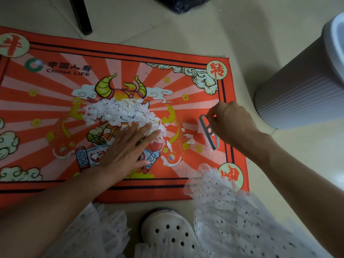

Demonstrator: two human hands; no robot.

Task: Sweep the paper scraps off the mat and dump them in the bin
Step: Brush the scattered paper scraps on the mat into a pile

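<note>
White paper scraps (119,112) lie heaped at the middle of the red mat (55,185), a few strays trailing toward its right edge; the left hand (128,148) lies flat, fingers straight, against the heap's near side; the right hand (232,123) grips a small brush (207,133) by the right edge; the grey bin (301,94) stands on the floor (242,34) beyond the mat's far right corner.
</note>
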